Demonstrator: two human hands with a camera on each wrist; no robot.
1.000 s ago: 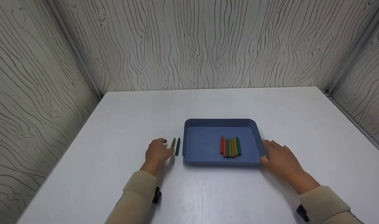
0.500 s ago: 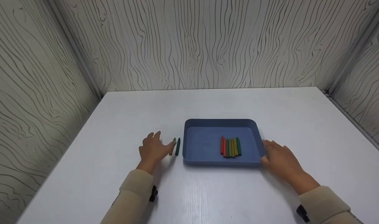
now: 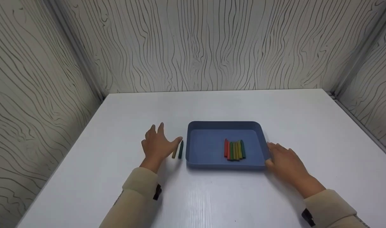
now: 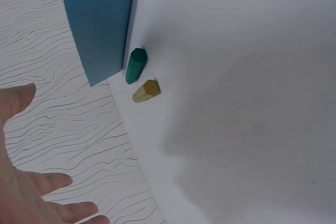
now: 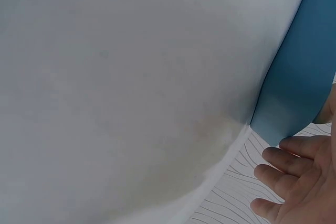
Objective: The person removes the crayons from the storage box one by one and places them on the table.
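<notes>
My left hand [image 3: 157, 146] hovers left of the tray with its fingers spread and nothing held. Under and beside its thumb lie a yellowish crayon [image 3: 174, 154] and a dark green crayon [image 3: 180, 150], side by side on the table; the left wrist view shows the green crayon [image 4: 136, 65] nearest the tray. My right hand [image 3: 286, 164] touches the right side of the blue tray [image 3: 225, 166], thumb at the rim and fingers extended. Inside the tray, right of its middle, several red, green and yellow crayons [image 3: 234, 150] form a row.
The white table [image 3: 148, 107] carries the tray near its middle. Behind it stands a wood-patterned panel [image 3: 193, 47], with similar panels at left and right. The tray's raised walls separate the row from the two loose crayons.
The left hand has let the yellowish crayon be, spreading its fingers and reaching slightly forward; its thumb has shifted right toward the green crayon. The right hand and tray stay put.
</notes>
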